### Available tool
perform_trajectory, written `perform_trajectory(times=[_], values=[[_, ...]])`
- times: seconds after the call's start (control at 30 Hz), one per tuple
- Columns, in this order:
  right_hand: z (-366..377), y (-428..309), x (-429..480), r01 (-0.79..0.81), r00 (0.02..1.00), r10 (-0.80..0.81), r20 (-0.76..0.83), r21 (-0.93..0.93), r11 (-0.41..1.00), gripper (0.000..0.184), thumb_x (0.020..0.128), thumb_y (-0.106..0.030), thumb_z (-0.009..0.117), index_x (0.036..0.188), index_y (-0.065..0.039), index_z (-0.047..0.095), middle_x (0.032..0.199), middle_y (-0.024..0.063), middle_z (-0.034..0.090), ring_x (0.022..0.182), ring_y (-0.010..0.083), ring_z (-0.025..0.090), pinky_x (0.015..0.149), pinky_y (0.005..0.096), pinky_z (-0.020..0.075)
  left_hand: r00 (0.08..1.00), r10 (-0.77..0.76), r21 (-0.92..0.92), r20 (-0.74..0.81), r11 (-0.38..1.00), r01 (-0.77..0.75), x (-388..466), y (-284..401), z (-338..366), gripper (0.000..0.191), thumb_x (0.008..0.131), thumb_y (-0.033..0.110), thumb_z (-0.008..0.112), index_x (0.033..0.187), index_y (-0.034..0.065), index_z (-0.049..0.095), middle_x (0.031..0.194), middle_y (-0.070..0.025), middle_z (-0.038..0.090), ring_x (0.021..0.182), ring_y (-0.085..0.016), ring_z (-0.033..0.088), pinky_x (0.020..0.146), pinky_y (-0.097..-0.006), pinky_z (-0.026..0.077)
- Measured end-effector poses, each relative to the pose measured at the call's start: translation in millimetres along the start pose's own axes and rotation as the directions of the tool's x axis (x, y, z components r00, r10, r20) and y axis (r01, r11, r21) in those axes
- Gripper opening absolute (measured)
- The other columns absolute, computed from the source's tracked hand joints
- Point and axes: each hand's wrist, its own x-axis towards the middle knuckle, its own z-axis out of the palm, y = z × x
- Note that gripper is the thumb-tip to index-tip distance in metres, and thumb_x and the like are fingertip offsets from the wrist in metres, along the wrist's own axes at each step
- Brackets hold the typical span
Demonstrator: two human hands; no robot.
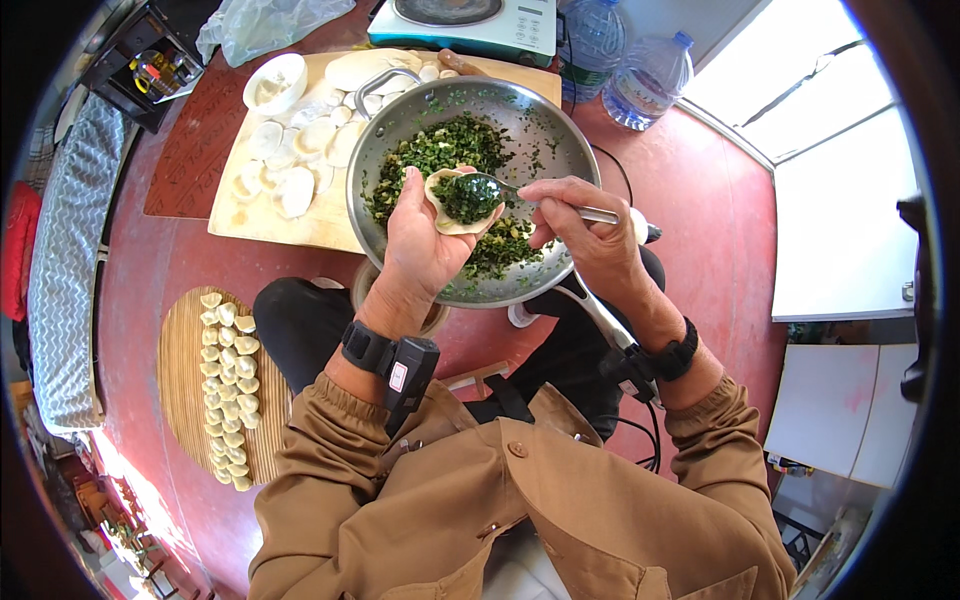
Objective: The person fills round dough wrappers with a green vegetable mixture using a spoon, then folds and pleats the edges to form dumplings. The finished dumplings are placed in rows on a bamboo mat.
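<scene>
My left hand (427, 244) holds a round dough wrapper (450, 221) heaped with chopped green filling (466, 199). In my right hand (592, 225) is a metal spoon (598, 215), its bowl resting on that filling. Both hands are over a wide steel pan (577, 142), which holds more chopped greens with small pale yellow bits (450, 146). Behind the pan, several flat dough wrappers (294, 191) and small dough pieces lie on a floured wooden board (232, 217), beside a larger lump of dough (367, 69). Part of the pan is hidden by my hands.
A round slatted mat (180, 375) with rows of folded dumplings (229, 375) lies at the left. A white bowl (275, 84) and a rolling pin (459, 63) are on the board. Beyond are an electric hotplate (465, 30) and large plastic water bottles (649, 82). A black cable (622, 169) runs at the right.
</scene>
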Motion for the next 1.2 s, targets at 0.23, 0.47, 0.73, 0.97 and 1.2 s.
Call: perform_trajectory(times=[0.23, 0.47, 0.73, 0.97, 1.2], values=[[-1.0, -9.0, -1.5, 0.137, 0.991, -0.137, -0.001, 0.000, 0.991, 0.018, 0.097, -0.002, 0.056, 0.107, 0.003, 0.069, 0.089, 0.0056, 0.065, 0.071, 0.0102, 0.065, 0.062, 0.0223, 0.0532, 1.000, 0.016, 0.015, -0.022, 1.000, -0.016, -2.4, -0.3, 0.5, 0.059, 0.108, 0.046, 0.021, 0.135, -0.0006, 0.045, 0.133, -0.0200, 0.054, 0.123, -0.035, 0.054, 0.106, -0.0544, 0.044], [-0.6, -6.9, -1.3, 0.144, 0.988, -0.136, 0.069, -0.125, 0.982, 0.018, 0.096, 0.000, 0.056, 0.108, 0.003, 0.070, 0.094, 0.0084, 0.066, 0.071, 0.0116, 0.066, 0.062, 0.0226, 0.0527, 0.994, -0.066, -0.018, 0.086, 0.998, 0.068, 1.5, 1.3, -6.7, 0.055, 0.108, 0.047, 0.024, 0.133, 0.0031, 0.046, 0.130, -0.0160, 0.056, 0.120, -0.034, 0.055, 0.103, -0.0568, 0.044], [-7.0, -10.5, 2.1, 0.255, 0.967, -0.251, 0.044, -0.178, 0.950, 0.021, 0.093, 0.002, 0.057, 0.110, -0.001, 0.070, 0.094, 0.0103, 0.067, 0.072, 0.0139, 0.068, 0.061, 0.0248, 0.0527, 0.999, 0.032, -0.003, 0.027, 0.999, -0.032, -4.5, 3.9, 1.2, 0.056, 0.108, 0.046, 0.022, 0.142, 0.0046, 0.039, 0.139, -0.0165, 0.051, 0.127, -0.035, 0.050, 0.105, -0.0550, 0.043], [-6.1, -20.8, -4.7, 0.351, 0.930, -0.302, 0.210, -0.264, 0.898, 0.028, 0.088, 0.005, 0.064, 0.113, -0.005, 0.071, 0.093, 0.0117, 0.066, 0.078, 0.0191, 0.068, 0.068, 0.0289, 0.0534, 0.999, 0.034, 0.079, 0.042, 0.996, -0.037, -0.3, 6.5, -4.3, 0.062, 0.107, 0.048, 0.019, 0.136, -0.0010, 0.044, 0.126, -0.0214, 0.059, 0.121, -0.036, 0.055, 0.105, -0.0514, 0.044], [-2.6, -22.4, -0.4, 0.406, 0.899, -0.314, 0.306, -0.313, 0.859, 0.028, 0.085, 0.006, 0.065, 0.110, -0.005, 0.072, 0.092, 0.0118, 0.065, 0.080, 0.0242, 0.066, 0.072, 0.0333, 0.0518, 0.996, 0.076, 0.031, 0.040, 0.996, -0.078, 3.2, 1.4, -7.1, 0.062, 0.107, 0.048, 0.023, 0.112, -0.0031, 0.058, 0.107, -0.0196, 0.066, 0.107, -0.035, 0.061, 0.099, -0.0459, 0.048]])
